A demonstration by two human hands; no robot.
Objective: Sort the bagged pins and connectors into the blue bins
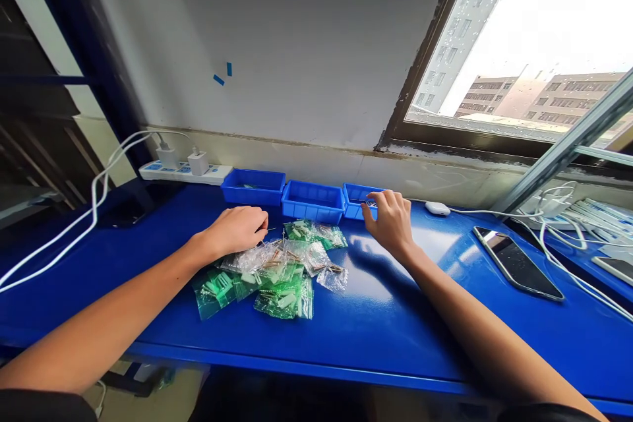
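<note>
My left hand point(241, 229) is closed above the left side of a pile of small bags. A thin sliver shows at its fingertips, too small to name. My right hand point(390, 219) reaches over the front right of the right blue bin point(354, 212), thumb and forefinger apart and curved. Small metallic pieces point(370, 202) lie in that bin near the fingertips. The pile holds green-tinted plastic bags point(284, 297) with pale plugs inside and clear bags point(333, 277) with thin metal pieces that look like screws.
A middle blue bin point(313, 213) and a left blue bin point(253, 195) stand along the wall. Behind them on the left is a power strip point(217, 176) with chargers. A phone point(519, 264), a white earbud case point(438, 208) and loose cables point(548, 244) lie right.
</note>
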